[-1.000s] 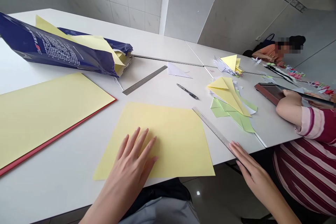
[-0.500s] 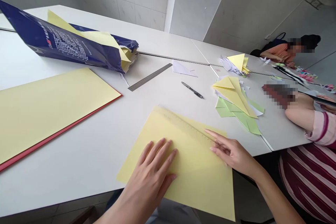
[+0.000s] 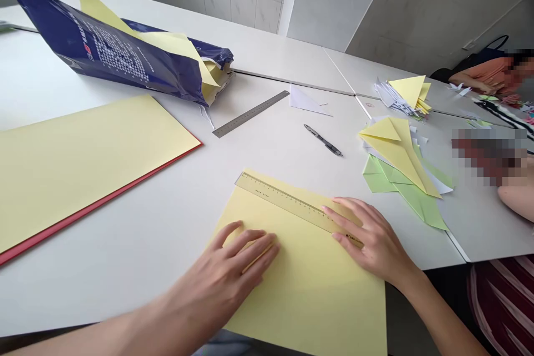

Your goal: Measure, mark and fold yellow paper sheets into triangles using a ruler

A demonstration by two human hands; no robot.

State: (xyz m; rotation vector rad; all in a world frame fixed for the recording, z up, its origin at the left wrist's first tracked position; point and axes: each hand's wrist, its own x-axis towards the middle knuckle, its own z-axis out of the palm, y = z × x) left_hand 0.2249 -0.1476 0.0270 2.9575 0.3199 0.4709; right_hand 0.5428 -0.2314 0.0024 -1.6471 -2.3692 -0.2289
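Observation:
A large yellow sheet of paper [image 3: 308,295] lies at the table's near edge, its lower part reaching past it. Across its upper part, at a slant, rests a clear plastic ruler [image 3: 287,203] with its far left end near the sheet's top corner. Over the ruler's right end is my right hand [image 3: 369,236], thumb at the lower edge and fingers at the upper side, gripping it. My left hand [image 3: 240,261] rests on the sheet's left part, fingers slightly bent and a little apart, holding nothing.
A yellow stack with a red edge [image 3: 104,161] lies left. Behind are a blue plastic bag [image 3: 137,67] of yellow paper, a steel ruler [image 3: 250,114], white paper [image 3: 306,101] and a pen [image 3: 323,140]. Folded papers [image 3: 400,150] lie right; two other people sit there.
The clear ruler, blurred before, now shows sharply on the sheet. My right hand's fingers have spread over its end. My left fingers are more bent, and the whole view has shifted left.

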